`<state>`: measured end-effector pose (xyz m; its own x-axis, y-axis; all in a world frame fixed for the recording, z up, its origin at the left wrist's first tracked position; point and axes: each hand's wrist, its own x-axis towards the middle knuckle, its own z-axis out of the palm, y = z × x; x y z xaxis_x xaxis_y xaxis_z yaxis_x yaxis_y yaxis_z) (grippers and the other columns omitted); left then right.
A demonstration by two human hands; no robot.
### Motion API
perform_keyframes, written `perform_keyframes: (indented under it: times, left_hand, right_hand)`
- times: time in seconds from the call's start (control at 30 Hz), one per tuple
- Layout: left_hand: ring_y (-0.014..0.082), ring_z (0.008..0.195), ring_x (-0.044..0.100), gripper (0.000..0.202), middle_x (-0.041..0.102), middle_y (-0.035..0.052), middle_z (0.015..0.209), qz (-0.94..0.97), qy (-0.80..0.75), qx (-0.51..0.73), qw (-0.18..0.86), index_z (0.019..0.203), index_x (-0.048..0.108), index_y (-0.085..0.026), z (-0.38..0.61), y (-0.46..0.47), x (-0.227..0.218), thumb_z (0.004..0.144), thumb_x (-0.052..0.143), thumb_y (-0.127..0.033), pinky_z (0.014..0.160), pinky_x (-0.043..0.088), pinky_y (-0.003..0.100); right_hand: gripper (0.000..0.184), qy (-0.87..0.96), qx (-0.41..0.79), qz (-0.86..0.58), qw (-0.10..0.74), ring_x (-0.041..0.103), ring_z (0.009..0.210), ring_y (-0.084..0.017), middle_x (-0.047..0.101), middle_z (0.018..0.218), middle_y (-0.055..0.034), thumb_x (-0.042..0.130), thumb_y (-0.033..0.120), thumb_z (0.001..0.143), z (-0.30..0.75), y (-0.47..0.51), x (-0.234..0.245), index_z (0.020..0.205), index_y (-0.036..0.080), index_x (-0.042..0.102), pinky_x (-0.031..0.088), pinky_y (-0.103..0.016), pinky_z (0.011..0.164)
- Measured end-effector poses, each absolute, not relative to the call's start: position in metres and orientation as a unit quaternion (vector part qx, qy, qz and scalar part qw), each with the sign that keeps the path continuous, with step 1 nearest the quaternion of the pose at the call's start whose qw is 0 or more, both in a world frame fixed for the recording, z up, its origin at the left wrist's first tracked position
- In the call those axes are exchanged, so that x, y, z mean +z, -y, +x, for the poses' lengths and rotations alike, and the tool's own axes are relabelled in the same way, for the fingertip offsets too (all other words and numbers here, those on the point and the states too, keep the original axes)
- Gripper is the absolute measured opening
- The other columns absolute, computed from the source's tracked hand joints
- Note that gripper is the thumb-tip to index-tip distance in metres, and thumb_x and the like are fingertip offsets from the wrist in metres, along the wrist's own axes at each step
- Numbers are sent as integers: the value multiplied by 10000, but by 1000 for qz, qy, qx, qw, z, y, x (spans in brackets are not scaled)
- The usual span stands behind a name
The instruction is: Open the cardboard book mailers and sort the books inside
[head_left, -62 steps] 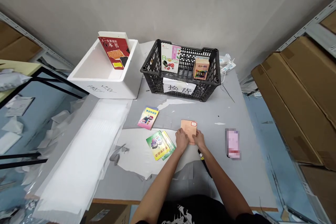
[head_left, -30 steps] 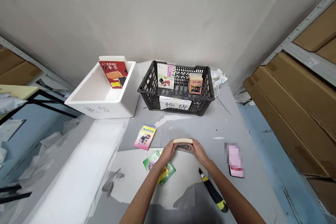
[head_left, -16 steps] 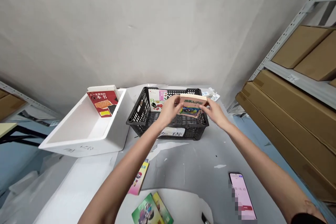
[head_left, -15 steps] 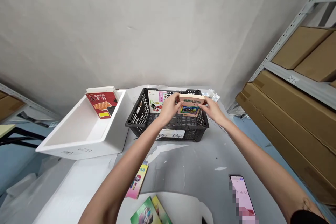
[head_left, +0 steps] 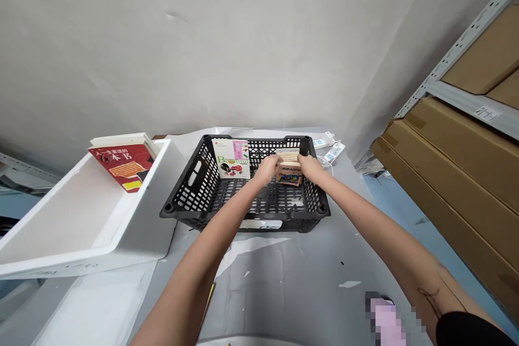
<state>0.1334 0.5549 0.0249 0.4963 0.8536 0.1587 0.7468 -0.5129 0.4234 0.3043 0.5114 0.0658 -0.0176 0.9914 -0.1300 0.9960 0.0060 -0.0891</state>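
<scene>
Inside the black plastic basket (head_left: 243, 216), toward its right end, stands a small stack of books (head_left: 289, 175) with a brownish front cover. My left hand (head_left: 267, 169) grips the stack's left upper edge, and my right hand (head_left: 311, 168) holds its right upper edge. The fingers of both hands are partly hidden behind the books. At the basket's left back side leans a white book (head_left: 232, 158) with fruit and vegetable pictures and a pink panel. Between that book and my hands the slotted basket floor shows.
To the left, a white foam box (head_left: 150, 227) has red-covered books (head_left: 124, 165) standing at its back. A phone (head_left: 387, 319), partly blurred out, lies at the lower right. Power strips (head_left: 334, 152) sit behind the basket's right corner. Cardboard boxes (head_left: 454, 173) fill the right shelf.
Both hands have lowered the books deeper into the right part of the basket. The view has shifted closer, and the loose books at the bottom are mostly out of frame.
</scene>
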Motion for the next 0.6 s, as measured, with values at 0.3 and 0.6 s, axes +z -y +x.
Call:
perform_keyframes:
  times: [0.3,0.6]
  left_hand:
    - [212,968,608,270,642,96,1033,842,-501,121,162,1005,599,-163,150,-554,2,791,459,-79,827,462,298]
    - [217,960,620,369,522,162,1172,812,-553,113,151,1142,505,-133,146,-546,13,796,423,-34,844,463,327]
  right_hand:
    - [329,-724,-39,687,50,554,1080,-295,623,1089,-281,401,2,827,284,-526,49,1010,46,671,483,-372,786]
    - [349,-733,-42,677,50,610,1023,-280,653,1030,-246,376,-7,837,269,-508,83,1018,46,670,481,-340,792]
